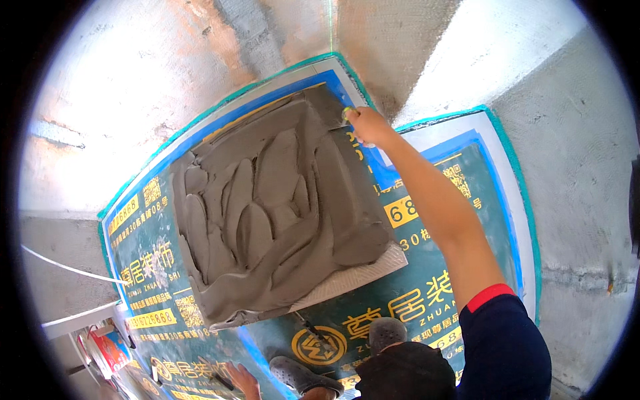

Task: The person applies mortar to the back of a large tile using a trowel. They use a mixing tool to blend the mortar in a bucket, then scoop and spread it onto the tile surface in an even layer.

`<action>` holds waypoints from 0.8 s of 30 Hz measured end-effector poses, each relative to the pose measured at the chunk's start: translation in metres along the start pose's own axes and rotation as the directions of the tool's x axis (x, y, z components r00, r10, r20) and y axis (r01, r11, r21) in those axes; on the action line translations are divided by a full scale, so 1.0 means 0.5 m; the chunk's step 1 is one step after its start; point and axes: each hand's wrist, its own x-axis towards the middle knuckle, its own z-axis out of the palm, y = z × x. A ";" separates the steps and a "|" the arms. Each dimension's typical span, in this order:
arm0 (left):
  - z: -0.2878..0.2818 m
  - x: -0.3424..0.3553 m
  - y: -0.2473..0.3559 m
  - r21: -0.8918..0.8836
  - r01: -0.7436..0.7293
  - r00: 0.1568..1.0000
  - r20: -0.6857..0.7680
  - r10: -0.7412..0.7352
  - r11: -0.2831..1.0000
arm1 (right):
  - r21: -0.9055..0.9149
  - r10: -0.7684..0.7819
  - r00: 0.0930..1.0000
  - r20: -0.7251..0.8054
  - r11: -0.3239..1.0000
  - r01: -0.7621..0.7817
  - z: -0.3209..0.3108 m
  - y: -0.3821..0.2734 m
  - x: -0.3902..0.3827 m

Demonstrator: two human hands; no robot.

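Observation:
A large square tile (360,273) lies face down, its back covered in thick grey mortar (273,200) spread in curved ridges. My right hand (365,125) reaches to the tile's far corner. It is closed on the pale handle of a trowel (328,107), whose mortar-coated blade lies flat against the mortar there. My left hand (241,379) shows only partly at the lower edge, low beside the tile's near side and next to a thin dark tool (219,380). Its grip is unclear.
Green and blue printed protective sheets (433,300) cover the floor under the tile. Bare concrete walls (573,133) rise around. My feet in grey clogs (387,331) stand by the tile's near edge. A red container (107,350) and white strips lie at the lower left.

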 end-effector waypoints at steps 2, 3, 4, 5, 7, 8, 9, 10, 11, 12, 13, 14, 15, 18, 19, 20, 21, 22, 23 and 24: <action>0.013 0.015 -0.012 -0.025 -0.030 0.999 -0.043 0.029 0.999 | -0.044 0.007 1.000 0.002 0.999 -0.007 -0.005 0.013 -0.001; 0.018 0.015 -0.015 -0.056 -0.063 0.994 -0.097 0.057 0.996 | -0.094 0.007 1.000 0.008 0.996 -0.006 -0.005 0.015 -0.012; 0.016 0.014 0.002 -0.067 -0.060 0.994 -0.095 0.054 0.996 | -0.148 0.004 1.000 0.004 0.989 -0.004 -0.013 0.021 -0.024; 0.011 0.015 0.019 -0.105 -0.054 0.996 -0.081 0.045 0.993 | -0.241 -0.062 0.996 -0.061 0.970 0.046 -0.015 0.036 -0.046; 0.013 0.012 0.039 -0.151 -0.049 0.997 -0.065 0.040 0.987 | -0.365 -0.073 0.984 -0.160 0.931 0.010 -0.022 0.072 -0.096; 0.019 0.008 0.038 -0.201 -0.058 0.997 -0.059 0.048 0.978 | -0.426 -0.113 0.978 -0.176 0.904 0.028 -0.026 0.090 -0.131; 0.031 0.009 0.045 -0.256 -0.076 0.997 -0.049 0.065 0.964 | -0.490 -0.154 0.968 -0.199 0.871 0.038 -0.039 0.107 -0.169; 0.037 -0.007 0.037 -0.257 -0.063 0.997 -0.049 0.052 0.964 | -0.420 -0.065 0.987 -0.144 0.907 -0.002 -0.043 0.084 -0.221; 0.050 -0.019 0.038 -0.199 -0.194 0.975 -0.149 0.166 0.960 | -0.356 0.022 0.995 -0.094 0.933 -0.055 -0.061 0.057 -0.276; 0.052 -0.035 0.026 -0.121 -0.304 0.930 -0.253 0.267 0.945 | -0.381 -0.019 0.995 -0.101 0.924 -0.021 -0.059 0.067 -0.317; 0.060 -0.035 0.017 -0.128 -0.301 0.929 -0.261 0.261 0.945 | -0.413 -0.060 0.991 -0.120 0.911 0.005 -0.070 0.075 -0.347; 0.069 -0.034 -0.006 -0.157 -0.186 0.979 -0.113 0.169 0.970 | -0.411 -0.070 0.991 -0.113 0.912 0.017 -0.072 0.070 -0.361; 0.073 -0.032 -0.011 -0.172 -0.072 0.996 0.043 0.081 0.982 | -0.385 -0.094 0.984 -0.153 0.922 0.029 -0.077 0.063 -0.375; 0.093 -0.043 -0.011 -0.196 -0.195 0.980 -0.010 0.196 0.961 | -0.271 -0.123 0.982 -0.142 0.959 0.081 -0.091 0.056 -0.324; 0.096 -0.047 -0.005 -0.204 -0.256 0.966 -0.040 0.254 0.945 | -0.140 -0.065 0.996 -0.063 0.989 0.056 -0.089 0.022 -0.291; 0.097 -0.051 0.003 -0.209 -0.316 0.949 -0.070 0.308 0.925 | -0.011 -0.019 0.999 0.026 1.000 0.019 -0.086 -0.012 -0.257; 0.094 -0.056 0.009 -0.210 -0.373 0.928 -0.103 0.358 0.904 | 0.138 -0.018 0.996 0.082 0.990 0.007 -0.074 -0.037 -0.217; 0.089 -0.059 0.023 -0.214 -0.369 0.929 -0.114 0.352 0.904 | 0.277 -0.024 0.991 0.135 0.961 -0.015 -0.066 -0.053 -0.172; 0.087 -0.066 0.027 -0.223 -0.363 0.931 -0.118 0.345 0.905 | 0.324 -0.027 0.986 0.166 0.946 -0.029 -0.062 -0.061 -0.115; 0.087 -0.067 0.030 -0.235 -0.353 0.935 -0.112 0.335 0.906 | 0.367 -0.031 0.979 0.199 0.929 -0.045 -0.057 -0.075 -0.064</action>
